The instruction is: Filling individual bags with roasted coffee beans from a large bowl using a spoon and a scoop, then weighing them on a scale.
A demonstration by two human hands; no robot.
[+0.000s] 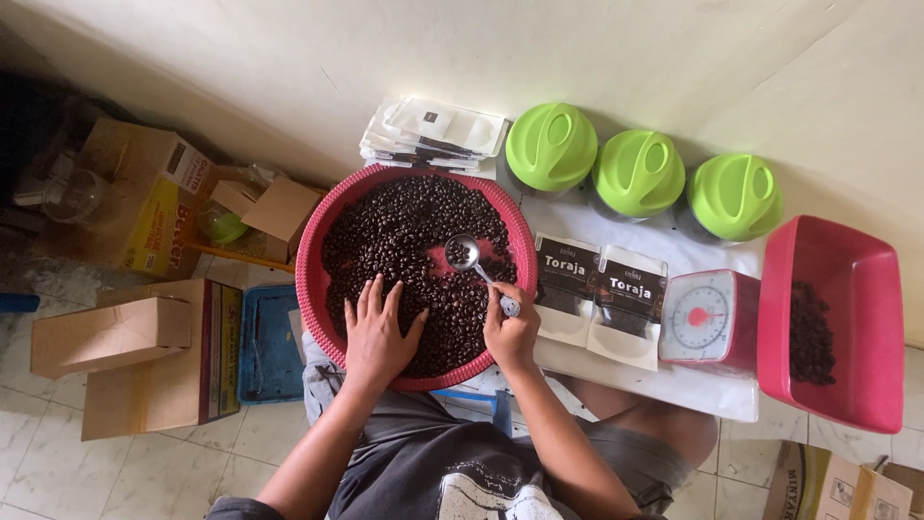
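Small metal scoop [464, 253], apparently bean-filled, tilted over dark coffee beans [404, 231] in round pink basket [313, 241].

Cream wall [241, 58], pale tiled floor [38, 462], soft daylight.

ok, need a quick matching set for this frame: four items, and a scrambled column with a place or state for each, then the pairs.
Items:
1. left hand
2. metal scoop
3. kitchen scale
4. green-lidded jars

Place or state:
A. in a row along the wall
B. flat on the beans in the round red basket
C. between the pouches and the red tub
D. held by the right hand, a few beans in its bowl

Pairs: 1-B, 2-D, 3-C, 4-A
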